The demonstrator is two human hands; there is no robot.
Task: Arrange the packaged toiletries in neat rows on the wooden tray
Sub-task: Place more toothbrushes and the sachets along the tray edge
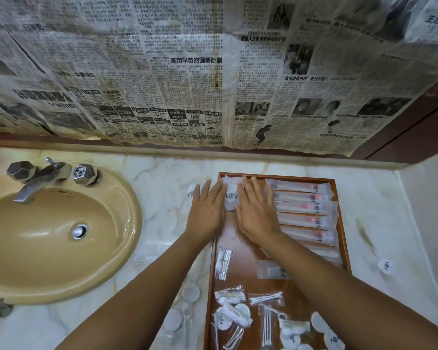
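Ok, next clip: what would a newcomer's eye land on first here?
Probably the old newspaper papering the wall above the counter, then the tan sink at left. Next, the left hand and right hand, both flat on white packets in the wooden tray, beside a neat row of toothbrush packs.

Looking like a bathroom: tan oval sink [61, 281] with chrome faucet [39, 179] sitting in a marble desk [162, 188], newspaper [162, 72] covering the wall.
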